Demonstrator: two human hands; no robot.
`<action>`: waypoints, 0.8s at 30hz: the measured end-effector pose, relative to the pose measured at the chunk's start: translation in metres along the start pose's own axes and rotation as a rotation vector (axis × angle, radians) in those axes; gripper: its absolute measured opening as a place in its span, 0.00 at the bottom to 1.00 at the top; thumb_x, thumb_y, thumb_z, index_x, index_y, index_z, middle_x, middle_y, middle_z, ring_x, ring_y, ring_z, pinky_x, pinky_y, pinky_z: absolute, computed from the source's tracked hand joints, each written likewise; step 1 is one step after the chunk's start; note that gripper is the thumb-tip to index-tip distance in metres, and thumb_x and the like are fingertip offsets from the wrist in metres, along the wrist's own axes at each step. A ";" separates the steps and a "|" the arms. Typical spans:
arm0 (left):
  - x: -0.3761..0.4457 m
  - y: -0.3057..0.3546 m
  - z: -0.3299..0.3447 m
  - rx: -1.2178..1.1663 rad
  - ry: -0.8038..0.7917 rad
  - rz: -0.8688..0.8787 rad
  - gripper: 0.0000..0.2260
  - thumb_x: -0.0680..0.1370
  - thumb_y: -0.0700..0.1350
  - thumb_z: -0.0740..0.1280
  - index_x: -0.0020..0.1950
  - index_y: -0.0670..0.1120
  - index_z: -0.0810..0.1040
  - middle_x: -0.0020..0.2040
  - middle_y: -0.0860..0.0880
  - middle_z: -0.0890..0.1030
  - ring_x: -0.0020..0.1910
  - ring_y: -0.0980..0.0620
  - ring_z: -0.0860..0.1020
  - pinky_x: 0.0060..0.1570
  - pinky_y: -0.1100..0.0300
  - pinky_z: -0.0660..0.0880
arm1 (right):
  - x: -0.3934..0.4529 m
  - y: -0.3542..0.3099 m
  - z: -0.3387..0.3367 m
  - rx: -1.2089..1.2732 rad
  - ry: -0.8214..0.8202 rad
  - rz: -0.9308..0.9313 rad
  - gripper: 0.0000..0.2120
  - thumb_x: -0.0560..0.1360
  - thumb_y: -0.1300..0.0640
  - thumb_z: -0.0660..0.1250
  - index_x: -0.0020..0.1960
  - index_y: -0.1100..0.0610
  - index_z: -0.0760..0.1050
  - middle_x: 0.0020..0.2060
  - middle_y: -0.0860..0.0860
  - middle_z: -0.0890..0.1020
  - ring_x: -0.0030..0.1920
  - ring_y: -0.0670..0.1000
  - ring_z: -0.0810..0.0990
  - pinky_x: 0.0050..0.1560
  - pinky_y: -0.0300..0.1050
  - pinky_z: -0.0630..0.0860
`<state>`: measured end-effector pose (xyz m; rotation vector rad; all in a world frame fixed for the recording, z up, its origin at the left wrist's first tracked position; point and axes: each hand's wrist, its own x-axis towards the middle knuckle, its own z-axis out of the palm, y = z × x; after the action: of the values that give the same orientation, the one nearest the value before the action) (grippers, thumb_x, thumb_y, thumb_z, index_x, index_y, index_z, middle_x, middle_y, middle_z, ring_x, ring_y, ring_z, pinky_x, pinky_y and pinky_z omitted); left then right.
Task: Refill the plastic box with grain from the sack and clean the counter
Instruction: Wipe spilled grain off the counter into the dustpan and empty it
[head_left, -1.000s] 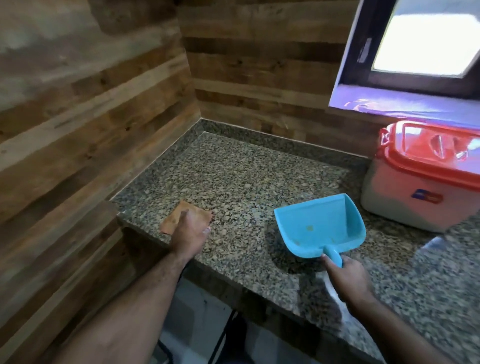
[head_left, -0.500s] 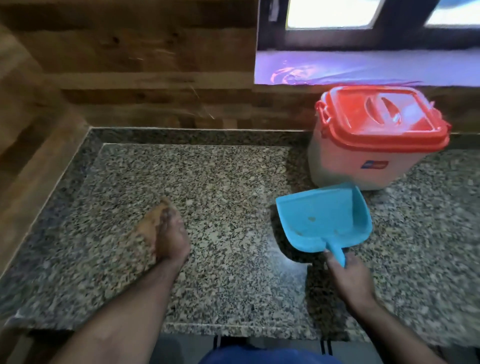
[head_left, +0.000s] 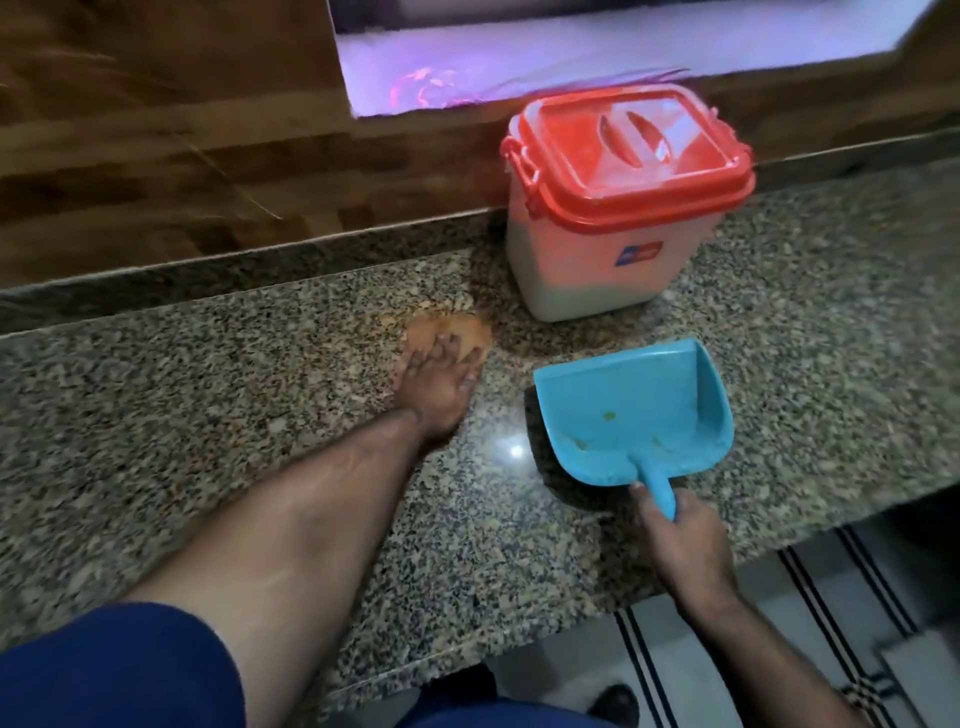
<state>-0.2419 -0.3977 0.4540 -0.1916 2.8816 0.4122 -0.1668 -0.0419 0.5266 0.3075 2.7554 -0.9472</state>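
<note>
Now | plastic box (head_left: 602, 260) lidded, grain inside | dustpan (head_left: 634, 410) crumbs

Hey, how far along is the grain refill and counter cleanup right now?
Refill looks done: the plastic box stands closed under its red lid. In hand: the left hand presses a brown cloth on the counter; the right hand holds the blue dustpan. Left: emptying its crumbs.
</note>
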 end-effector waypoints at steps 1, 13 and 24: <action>-0.009 0.011 0.005 0.019 -0.014 0.022 0.26 0.89 0.58 0.46 0.88 0.57 0.51 0.89 0.47 0.48 0.88 0.45 0.47 0.84 0.45 0.43 | -0.001 0.008 -0.004 0.004 0.000 0.002 0.21 0.82 0.43 0.69 0.37 0.57 0.76 0.30 0.54 0.81 0.33 0.58 0.80 0.32 0.47 0.69; -0.153 0.143 0.071 -0.435 0.074 -0.196 0.25 0.89 0.60 0.51 0.85 0.56 0.66 0.86 0.49 0.63 0.86 0.41 0.58 0.85 0.46 0.52 | -0.044 0.108 -0.062 0.174 -0.008 -0.002 0.32 0.80 0.31 0.65 0.33 0.58 0.72 0.25 0.53 0.77 0.30 0.61 0.79 0.34 0.54 0.76; -0.220 0.212 0.041 -1.926 0.327 -0.555 0.22 0.91 0.49 0.49 0.61 0.38 0.79 0.60 0.38 0.87 0.66 0.41 0.84 0.75 0.47 0.73 | -0.135 0.227 -0.098 0.119 -0.127 -0.030 0.34 0.81 0.28 0.54 0.33 0.55 0.73 0.29 0.52 0.81 0.34 0.57 0.80 0.38 0.50 0.75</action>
<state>-0.0549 -0.1624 0.5233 -1.2444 1.3547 2.7786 0.0092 0.1770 0.5065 0.2176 2.6016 -1.1011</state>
